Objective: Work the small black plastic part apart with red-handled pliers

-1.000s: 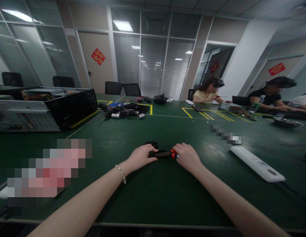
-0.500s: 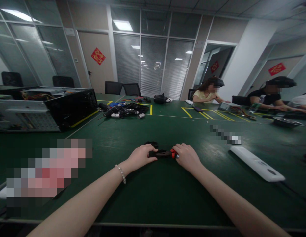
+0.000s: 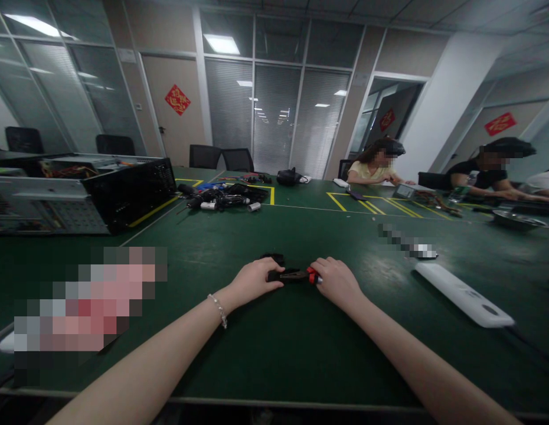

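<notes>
Both my hands rest on the green table mat in front of me. My right hand is closed around the red handles of a pair of pliers, whose dark jaws point left. My left hand is closed on a small black part at the tip of the pliers. A second small black piece lies on the mat just beyond my left hand. A bead bracelet is on my left wrist.
A white power strip lies to the right. An open computer case stands at the far left, with a heap of tools and cables behind. Two other people sit at the far right side, working on parts.
</notes>
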Demonstrator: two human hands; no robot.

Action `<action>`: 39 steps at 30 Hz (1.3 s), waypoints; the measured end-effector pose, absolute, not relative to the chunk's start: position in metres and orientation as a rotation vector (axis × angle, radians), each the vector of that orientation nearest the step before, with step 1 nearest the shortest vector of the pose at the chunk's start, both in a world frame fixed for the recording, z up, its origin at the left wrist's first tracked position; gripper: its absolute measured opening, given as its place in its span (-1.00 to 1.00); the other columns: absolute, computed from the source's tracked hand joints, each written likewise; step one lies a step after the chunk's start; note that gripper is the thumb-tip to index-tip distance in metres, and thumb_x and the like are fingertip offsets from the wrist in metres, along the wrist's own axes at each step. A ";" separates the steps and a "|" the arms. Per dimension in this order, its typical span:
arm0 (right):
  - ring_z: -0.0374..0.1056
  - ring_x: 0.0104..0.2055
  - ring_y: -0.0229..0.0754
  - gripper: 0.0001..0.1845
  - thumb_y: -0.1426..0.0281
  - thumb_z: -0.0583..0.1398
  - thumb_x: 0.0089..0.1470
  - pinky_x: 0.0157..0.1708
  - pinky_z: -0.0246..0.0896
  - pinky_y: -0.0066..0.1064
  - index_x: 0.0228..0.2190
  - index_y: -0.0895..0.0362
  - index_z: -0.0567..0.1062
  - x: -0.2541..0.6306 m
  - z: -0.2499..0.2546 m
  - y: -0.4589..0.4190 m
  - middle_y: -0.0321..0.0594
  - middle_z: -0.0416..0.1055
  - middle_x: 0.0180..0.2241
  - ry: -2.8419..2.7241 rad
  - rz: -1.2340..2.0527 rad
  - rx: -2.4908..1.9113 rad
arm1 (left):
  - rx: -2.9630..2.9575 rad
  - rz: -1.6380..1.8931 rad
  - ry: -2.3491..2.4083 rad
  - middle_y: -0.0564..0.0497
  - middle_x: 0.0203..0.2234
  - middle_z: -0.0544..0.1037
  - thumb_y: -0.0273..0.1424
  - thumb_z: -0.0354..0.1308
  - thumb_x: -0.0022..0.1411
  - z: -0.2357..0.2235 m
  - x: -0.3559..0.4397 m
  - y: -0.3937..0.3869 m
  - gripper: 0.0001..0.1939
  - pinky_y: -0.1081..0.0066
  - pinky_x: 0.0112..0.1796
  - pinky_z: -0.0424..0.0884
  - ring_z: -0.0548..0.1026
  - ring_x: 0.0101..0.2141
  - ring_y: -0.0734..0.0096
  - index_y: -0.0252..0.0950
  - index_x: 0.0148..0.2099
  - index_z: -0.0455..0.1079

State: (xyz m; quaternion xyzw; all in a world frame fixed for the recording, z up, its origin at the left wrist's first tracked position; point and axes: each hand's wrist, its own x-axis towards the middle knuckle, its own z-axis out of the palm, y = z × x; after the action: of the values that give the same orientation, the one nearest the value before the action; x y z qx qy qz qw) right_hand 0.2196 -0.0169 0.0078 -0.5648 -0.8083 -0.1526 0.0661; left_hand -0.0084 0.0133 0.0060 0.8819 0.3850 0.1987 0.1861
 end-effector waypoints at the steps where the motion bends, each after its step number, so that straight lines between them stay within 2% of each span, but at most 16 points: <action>1: 0.22 -0.31 -0.20 -0.72 0.52 0.08 -0.13 -0.35 0.05 -0.41 -0.29 0.14 0.40 0.219 0.008 -0.017 -0.20 0.37 -0.31 -2.438 -0.460 -1.702 | 2.480 0.555 1.093 0.06 -0.18 0.39 -0.25 0.12 0.04 0.006 -0.008 0.013 -0.66 0.45 -0.34 0.28 0.38 -0.33 0.40 -0.16 -0.09 0.31; 13: 0.21 -0.28 -0.16 -0.70 0.51 0.09 -0.14 -0.31 0.05 -0.37 -0.27 0.15 0.40 0.218 0.014 -0.021 -0.15 0.37 -0.27 -2.456 -0.519 -1.690 | 2.465 0.512 1.123 0.05 -0.18 0.38 -0.24 0.11 0.05 0.008 -0.008 0.013 -0.65 0.41 -0.29 0.28 0.38 -0.30 0.38 -0.16 -0.08 0.30; 21: 0.21 -0.30 -0.16 -0.72 0.50 0.09 -0.14 -0.35 0.03 -0.38 -0.29 0.14 0.40 0.217 0.015 -0.019 -0.16 0.37 -0.31 -2.474 -0.524 -1.705 | 2.469 0.508 1.151 0.04 -0.23 0.39 -0.25 0.12 0.04 0.011 -0.006 0.010 -0.67 0.45 -0.38 0.28 0.37 -0.40 0.43 -0.20 -0.11 0.31; 39: 0.20 -0.29 -0.16 -0.72 0.51 0.06 -0.12 -0.32 0.03 -0.37 -0.28 0.15 0.40 0.217 0.016 -0.022 -0.16 0.37 -0.29 -2.459 -0.553 -1.655 | 2.501 0.574 1.100 0.05 -0.21 0.39 -0.24 0.12 0.04 0.004 -0.008 0.014 -0.66 0.44 -0.35 0.27 0.38 -0.32 0.37 -0.16 -0.10 0.31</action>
State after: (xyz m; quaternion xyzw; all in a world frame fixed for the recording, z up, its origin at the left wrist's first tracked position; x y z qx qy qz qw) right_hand 0.2170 -0.0221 0.0162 -0.5478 -0.8139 -0.1829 0.0634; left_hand -0.0085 0.0140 0.0042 0.8822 0.3879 0.2023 0.1741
